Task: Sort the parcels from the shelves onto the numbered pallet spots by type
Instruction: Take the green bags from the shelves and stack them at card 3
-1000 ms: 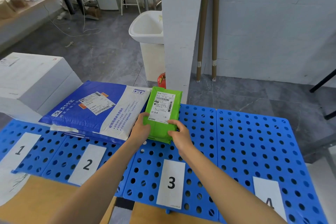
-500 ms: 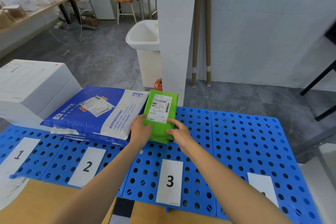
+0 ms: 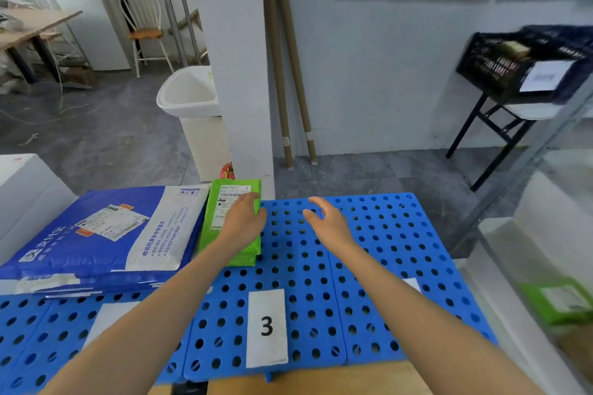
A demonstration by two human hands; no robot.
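The green parcel [image 3: 214, 234] lies flat on the blue pallet [image 3: 369, 250], on the far left part of the panel marked by the label "3" [image 3: 267, 327]. Its long axis runs away from me, and its left edge sits just beside, perhaps touching, the blue-and-white mailer [image 3: 106, 234] stacked on the neighbouring spot. My left hand [image 3: 244, 218] is the one on it: it rests on the parcel's top toward the right edge, with fingers loosely extended and the thumb out over the pallet. I see nothing wrapped round or pinched, so I read it as a resting touch and not a hold. My right hand [image 3: 327, 221] hangs above bare pallet to the right of the parcel, clear of it, fingers spread and relaxed, holding nothing. I judge the parcel to be set down in its spot. The next move would then turn on what lies to my right, where a second green package [image 3: 560, 300] shows, blurred, on a shelf well apart from both hands. The right hand is nearer to it, and I cannot tell how that package is oriented.
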